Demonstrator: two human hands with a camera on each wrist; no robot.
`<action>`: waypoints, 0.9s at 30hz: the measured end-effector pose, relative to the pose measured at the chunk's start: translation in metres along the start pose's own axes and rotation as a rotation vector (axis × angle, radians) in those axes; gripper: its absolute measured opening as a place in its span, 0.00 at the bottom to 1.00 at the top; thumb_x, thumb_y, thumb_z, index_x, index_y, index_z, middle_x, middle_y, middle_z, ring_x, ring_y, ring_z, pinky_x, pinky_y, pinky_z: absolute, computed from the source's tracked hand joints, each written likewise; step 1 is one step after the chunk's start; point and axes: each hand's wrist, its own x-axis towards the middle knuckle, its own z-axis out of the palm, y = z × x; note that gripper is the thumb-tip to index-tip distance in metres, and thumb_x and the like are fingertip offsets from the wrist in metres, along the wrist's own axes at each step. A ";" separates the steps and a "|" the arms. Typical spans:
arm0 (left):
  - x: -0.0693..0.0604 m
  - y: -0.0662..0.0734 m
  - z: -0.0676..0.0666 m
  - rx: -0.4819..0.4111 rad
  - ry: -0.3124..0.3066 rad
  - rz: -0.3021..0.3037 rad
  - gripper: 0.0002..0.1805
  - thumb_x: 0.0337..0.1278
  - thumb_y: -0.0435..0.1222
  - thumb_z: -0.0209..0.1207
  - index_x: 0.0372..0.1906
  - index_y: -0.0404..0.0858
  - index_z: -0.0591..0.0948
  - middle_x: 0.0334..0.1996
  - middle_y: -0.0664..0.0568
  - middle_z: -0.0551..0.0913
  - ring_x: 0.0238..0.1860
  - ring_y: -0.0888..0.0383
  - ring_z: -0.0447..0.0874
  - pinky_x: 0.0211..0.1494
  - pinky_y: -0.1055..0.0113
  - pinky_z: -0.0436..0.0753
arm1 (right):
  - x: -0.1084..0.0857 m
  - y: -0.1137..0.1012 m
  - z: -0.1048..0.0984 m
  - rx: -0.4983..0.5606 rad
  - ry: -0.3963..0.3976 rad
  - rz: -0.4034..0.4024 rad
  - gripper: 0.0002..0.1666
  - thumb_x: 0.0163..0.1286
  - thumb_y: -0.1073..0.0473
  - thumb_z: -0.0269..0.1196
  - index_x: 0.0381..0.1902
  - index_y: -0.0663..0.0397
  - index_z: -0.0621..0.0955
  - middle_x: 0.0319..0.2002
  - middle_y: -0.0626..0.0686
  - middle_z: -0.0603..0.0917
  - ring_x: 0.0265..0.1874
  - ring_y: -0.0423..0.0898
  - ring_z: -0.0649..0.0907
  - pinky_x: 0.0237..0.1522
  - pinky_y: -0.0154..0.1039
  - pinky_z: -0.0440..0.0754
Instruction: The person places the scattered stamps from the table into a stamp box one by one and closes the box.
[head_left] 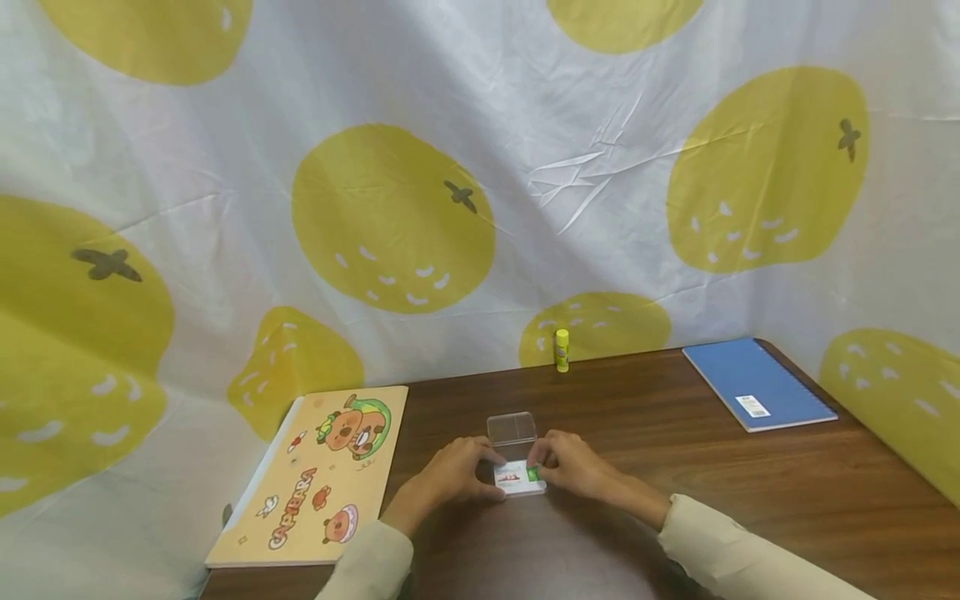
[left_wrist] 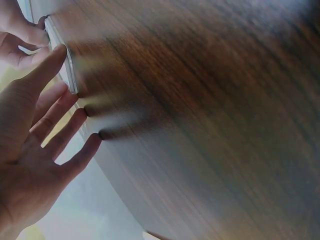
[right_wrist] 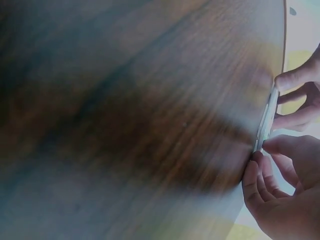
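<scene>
A small, flat, clear case (head_left: 519, 492) with a white printed card (head_left: 510, 475) in it lies on the table. My left hand (head_left: 459, 471) holds its left end, thumb at the near corner and a finger at the far side; in the left wrist view the other fingers of this hand (left_wrist: 45, 125) are spread, tips on the table. At the case's right end my right hand (head_left: 573, 468) pinches a small green piece (head_left: 533, 473) lying over the card. Curled fingers of the right hand (right_wrist: 285, 185) hide part of that end. Just beyond lies a clear lid (head_left: 512, 428).
A tan cartoon folder (head_left: 315, 475) lies at the left of the wooden table (head_left: 637, 408). A yellow-green glue stick (head_left: 562, 351) stands at the back edge. A blue spiral notebook (head_left: 757, 379) lies at the back right. Behind hangs a fruit-patterned curtain (head_left: 540, 250).
</scene>
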 end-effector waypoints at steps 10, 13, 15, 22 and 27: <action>-0.002 -0.003 0.002 0.005 0.005 0.014 0.27 0.49 0.49 0.79 0.54 0.44 0.89 0.55 0.52 0.86 0.57 0.53 0.84 0.60 0.54 0.83 | -0.002 -0.003 0.000 -0.042 -0.018 -0.021 0.08 0.64 0.73 0.65 0.34 0.56 0.88 0.35 0.52 0.82 0.31 0.38 0.77 0.32 0.30 0.80; -0.003 -0.003 0.002 0.021 0.005 0.018 0.26 0.50 0.50 0.78 0.55 0.45 0.89 0.56 0.52 0.85 0.58 0.51 0.83 0.60 0.52 0.83 | -0.003 -0.003 0.000 -0.049 -0.008 -0.034 0.08 0.64 0.73 0.66 0.34 0.56 0.87 0.34 0.51 0.82 0.31 0.38 0.78 0.32 0.30 0.80; -0.004 -0.003 0.003 0.022 0.004 0.019 0.26 0.52 0.49 0.77 0.56 0.45 0.89 0.57 0.51 0.85 0.59 0.50 0.83 0.60 0.51 0.82 | -0.004 -0.002 0.000 -0.050 0.002 -0.047 0.08 0.63 0.73 0.66 0.34 0.56 0.87 0.33 0.50 0.82 0.31 0.38 0.78 0.32 0.31 0.80; -0.008 -0.008 0.007 -0.039 0.027 0.022 0.26 0.58 0.53 0.73 0.57 0.43 0.88 0.55 0.52 0.84 0.57 0.53 0.81 0.61 0.52 0.82 | -0.006 0.003 -0.002 -0.039 0.043 -0.061 0.07 0.63 0.73 0.67 0.35 0.57 0.86 0.31 0.47 0.81 0.30 0.36 0.78 0.32 0.31 0.80; -0.005 -0.017 0.007 -0.138 0.076 0.012 0.22 0.63 0.48 0.71 0.56 0.40 0.87 0.52 0.51 0.85 0.56 0.53 0.82 0.62 0.51 0.81 | -0.002 0.013 -0.009 -0.045 0.066 -0.037 0.09 0.63 0.73 0.68 0.39 0.58 0.87 0.32 0.48 0.84 0.32 0.39 0.81 0.35 0.35 0.83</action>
